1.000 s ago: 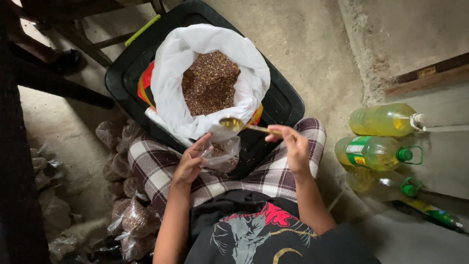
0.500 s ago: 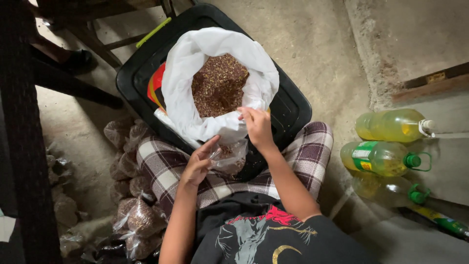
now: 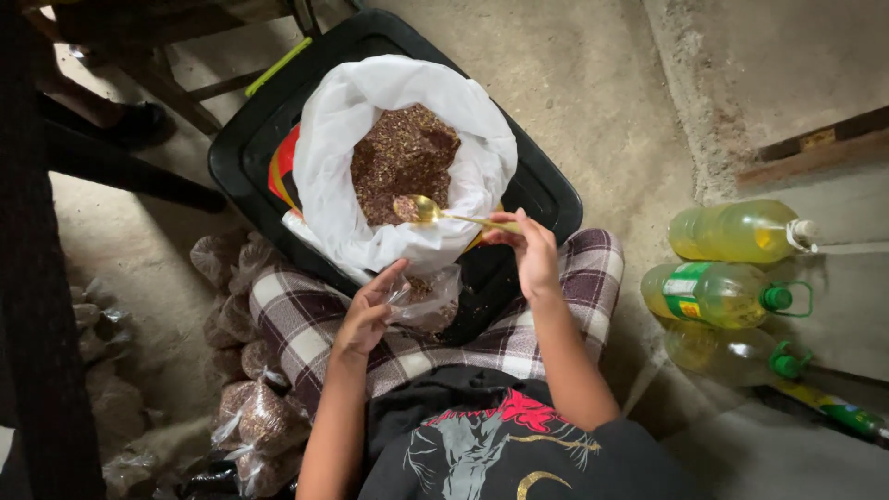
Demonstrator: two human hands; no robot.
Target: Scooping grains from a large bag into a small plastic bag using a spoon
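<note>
The right hand (image 3: 535,259) grips a gold spoon (image 3: 429,211) by its handle, the bowl poised over the reddish-brown grains in the white sack (image 3: 405,167). The left hand (image 3: 369,310) pinches open a small clear bag (image 3: 424,301) on the lap, just below the sack's rim. The likely risk is spillage — a tilted spoon, or the limp bag's mouth collapsing, would scatter grains onto the checked trousers (image 3: 287,319).

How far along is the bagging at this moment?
Done: several filled bags lie at the person's left. In hand: the left hand holds a small clear bag, partly filled; the right hand holds a spoon over the sack. Left: the sack looks nearly full of brown grain.
</note>
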